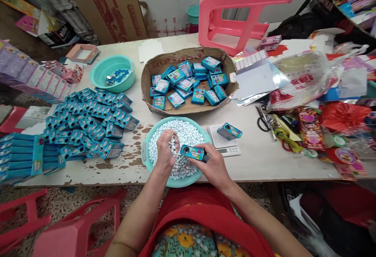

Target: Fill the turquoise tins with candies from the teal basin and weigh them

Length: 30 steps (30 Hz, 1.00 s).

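Note:
Over a mint-green basin [144, 153] heaped with small pale-blue and white candies [183, 130], my left hand [167, 151] is curled around a handful of the candies. My right hand [214, 165] grips a small blue candy box [192, 152] printed "Caramelo", tilted so that a round hole at its left end faces the left hand. Hand and box are close together above the basin. Just right of the basin, another blue box [229, 131] rests on a white digital scale [232, 150].
Behind the basin stands a cut-down cardboard box [189, 109] of blue boxes. Rows of holed blue boxes [88, 120] lie left, below a green bowl [132, 78] of blue discs. Scissors [262, 120], plastic bags [305, 81] and a pink stool [205, 14] are at right.

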Each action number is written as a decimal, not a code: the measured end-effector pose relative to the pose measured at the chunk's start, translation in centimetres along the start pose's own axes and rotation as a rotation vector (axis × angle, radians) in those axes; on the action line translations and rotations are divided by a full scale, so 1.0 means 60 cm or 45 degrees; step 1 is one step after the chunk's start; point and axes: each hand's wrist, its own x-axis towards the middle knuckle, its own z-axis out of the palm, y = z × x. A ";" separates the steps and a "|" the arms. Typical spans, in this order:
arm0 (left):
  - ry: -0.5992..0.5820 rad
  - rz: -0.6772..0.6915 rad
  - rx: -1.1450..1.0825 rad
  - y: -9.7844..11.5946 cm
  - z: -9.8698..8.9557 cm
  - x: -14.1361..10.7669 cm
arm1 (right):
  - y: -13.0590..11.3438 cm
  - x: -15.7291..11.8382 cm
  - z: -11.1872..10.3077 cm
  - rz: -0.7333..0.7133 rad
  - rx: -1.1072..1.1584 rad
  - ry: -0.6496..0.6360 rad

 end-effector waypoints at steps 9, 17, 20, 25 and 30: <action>0.086 0.246 -0.100 0.007 0.015 -0.013 | -0.021 0.006 0.034 -0.077 -0.106 -0.022; 0.169 0.278 -0.026 0.018 0.015 -0.011 | -0.034 0.012 0.049 -0.110 -0.135 -0.063; 0.182 0.276 -0.012 0.022 0.022 -0.012 | -0.039 0.014 0.043 -0.106 -0.124 0.011; 0.210 0.311 0.032 0.039 0.035 -0.022 | -0.054 0.014 0.030 -0.144 -0.084 0.039; 0.236 0.368 0.092 0.033 0.041 -0.013 | -0.058 0.020 0.025 -0.146 -0.097 0.054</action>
